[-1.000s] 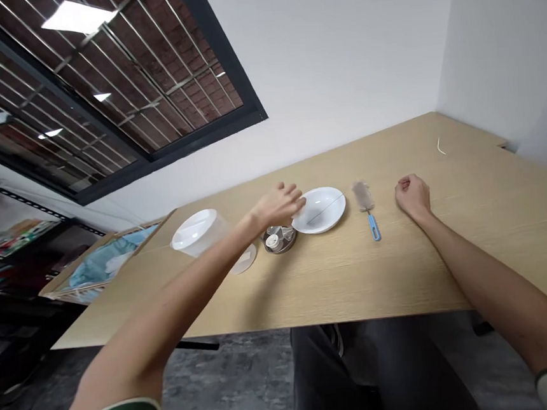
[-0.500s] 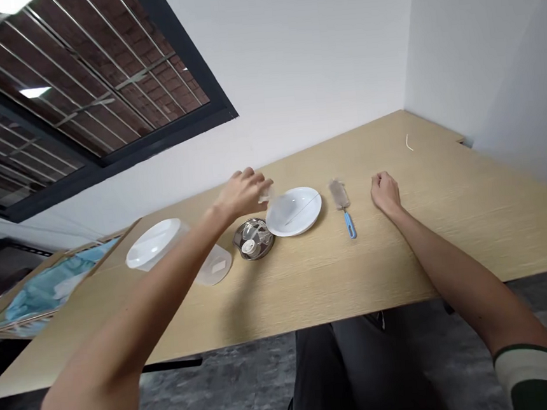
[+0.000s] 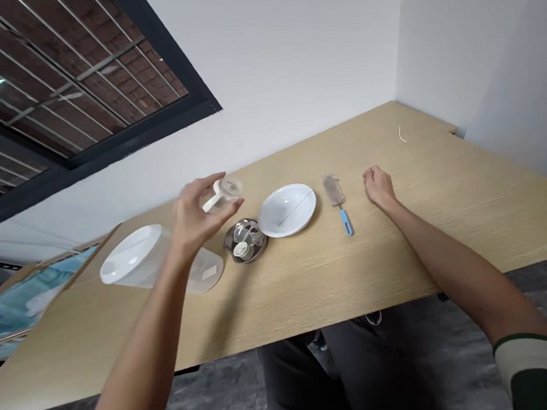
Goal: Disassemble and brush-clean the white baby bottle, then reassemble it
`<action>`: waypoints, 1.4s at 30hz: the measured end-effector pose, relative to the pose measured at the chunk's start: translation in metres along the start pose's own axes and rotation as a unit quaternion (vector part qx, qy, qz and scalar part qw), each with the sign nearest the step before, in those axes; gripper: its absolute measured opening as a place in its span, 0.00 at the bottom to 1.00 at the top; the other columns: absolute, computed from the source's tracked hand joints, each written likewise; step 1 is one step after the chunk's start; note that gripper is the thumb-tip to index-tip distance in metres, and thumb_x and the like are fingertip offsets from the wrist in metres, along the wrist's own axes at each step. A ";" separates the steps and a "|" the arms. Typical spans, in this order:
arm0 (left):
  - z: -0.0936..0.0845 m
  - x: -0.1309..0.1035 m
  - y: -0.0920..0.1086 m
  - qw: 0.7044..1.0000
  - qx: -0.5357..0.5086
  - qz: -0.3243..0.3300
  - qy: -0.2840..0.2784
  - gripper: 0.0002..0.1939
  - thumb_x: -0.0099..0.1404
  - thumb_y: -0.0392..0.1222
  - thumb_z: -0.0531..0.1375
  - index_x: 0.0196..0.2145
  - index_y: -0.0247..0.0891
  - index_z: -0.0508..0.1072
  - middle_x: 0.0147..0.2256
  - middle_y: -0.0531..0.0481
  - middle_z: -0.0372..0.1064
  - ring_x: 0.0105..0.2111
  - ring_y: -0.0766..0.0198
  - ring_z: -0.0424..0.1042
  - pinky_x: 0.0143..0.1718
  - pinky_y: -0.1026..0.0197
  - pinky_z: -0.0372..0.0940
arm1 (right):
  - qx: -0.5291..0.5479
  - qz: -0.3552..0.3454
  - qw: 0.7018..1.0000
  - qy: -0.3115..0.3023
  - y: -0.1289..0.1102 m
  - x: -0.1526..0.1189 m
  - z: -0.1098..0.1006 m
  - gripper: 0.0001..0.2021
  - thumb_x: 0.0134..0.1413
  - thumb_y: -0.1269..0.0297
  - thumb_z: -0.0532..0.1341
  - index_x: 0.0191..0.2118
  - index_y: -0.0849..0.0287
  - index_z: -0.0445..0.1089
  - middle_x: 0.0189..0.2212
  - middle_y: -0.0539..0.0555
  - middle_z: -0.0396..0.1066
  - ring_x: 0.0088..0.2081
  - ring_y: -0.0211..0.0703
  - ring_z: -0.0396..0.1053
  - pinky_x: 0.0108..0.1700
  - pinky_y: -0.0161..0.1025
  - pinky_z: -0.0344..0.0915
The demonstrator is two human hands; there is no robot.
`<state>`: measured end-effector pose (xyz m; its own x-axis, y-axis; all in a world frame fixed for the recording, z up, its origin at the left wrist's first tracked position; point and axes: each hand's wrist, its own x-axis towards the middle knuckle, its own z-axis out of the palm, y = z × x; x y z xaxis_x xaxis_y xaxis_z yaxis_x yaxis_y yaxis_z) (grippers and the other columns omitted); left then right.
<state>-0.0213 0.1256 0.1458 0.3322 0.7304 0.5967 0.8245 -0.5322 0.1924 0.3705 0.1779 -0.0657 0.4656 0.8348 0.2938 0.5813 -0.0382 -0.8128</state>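
My left hand [image 3: 200, 214] is raised above the table and grips a small clear container with a white handle-like part [image 3: 224, 193] between thumb and fingers. Below and to its right, a round metal dish [image 3: 257, 254] holds small white and clear pieces. A white bowl [image 3: 286, 210] stands beside the dish, with a thin line across it. My right hand [image 3: 378, 185] rests closed on the tabletop; what it holds, if anything, is hidden. Between the bowl and that hand lies a brush [image 3: 333, 190] with a blue handle.
A large translucent container [image 3: 137, 255] lies on the left of the table [image 3: 310, 291], partly behind my left forearm. Past the table's left edge is a crate with blue cloth [image 3: 33, 299]. A thin white strip [image 3: 401, 134] lies at the back right.
My left hand has moved left and turned, so the clear container in it now shows. My right hand still rests on the table. The camera view has shifted slightly.
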 end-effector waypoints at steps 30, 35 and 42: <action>0.103 -0.124 0.027 0.920 -0.348 -0.068 -0.165 0.35 0.61 0.57 0.65 0.60 0.38 0.63 0.58 0.38 0.65 0.56 0.52 0.68 0.59 0.49 0.63 | 0.010 -0.014 1.000 -0.006 0.000 -0.010 -0.008 0.19 0.57 0.54 0.46 0.34 0.58 0.69 0.28 0.58 0.73 0.34 0.48 0.69 0.42 0.41 0.61; 0.083 -0.117 0.012 0.970 -0.207 -0.058 -0.111 0.38 0.61 0.60 0.62 0.62 0.38 0.59 0.56 0.37 0.66 0.48 0.54 0.71 0.47 0.53 0.68 | 0.005 -0.017 1.000 -0.003 0.002 -0.009 -0.006 0.19 0.57 0.54 0.46 0.34 0.58 0.70 0.29 0.58 0.73 0.34 0.48 0.68 0.43 0.42 0.61; 0.066 -0.061 -0.032 0.935 -0.243 -0.191 0.174 0.20 0.71 0.57 0.47 0.31 0.40 0.64 0.30 0.49 0.71 0.29 0.66 0.68 0.34 0.62 0.64 | -0.071 0.007 0.997 0.031 -0.003 -0.008 -0.012 0.14 0.55 0.58 0.48 0.22 0.54 0.60 0.20 0.54 0.64 0.25 0.44 0.55 0.34 0.42 0.56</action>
<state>-0.0373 0.1262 0.0517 -0.1830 0.7676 0.6143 0.5193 -0.4551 0.7233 0.3732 0.1652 -0.0596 0.5121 0.7981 0.3175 0.6615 -0.1307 -0.7384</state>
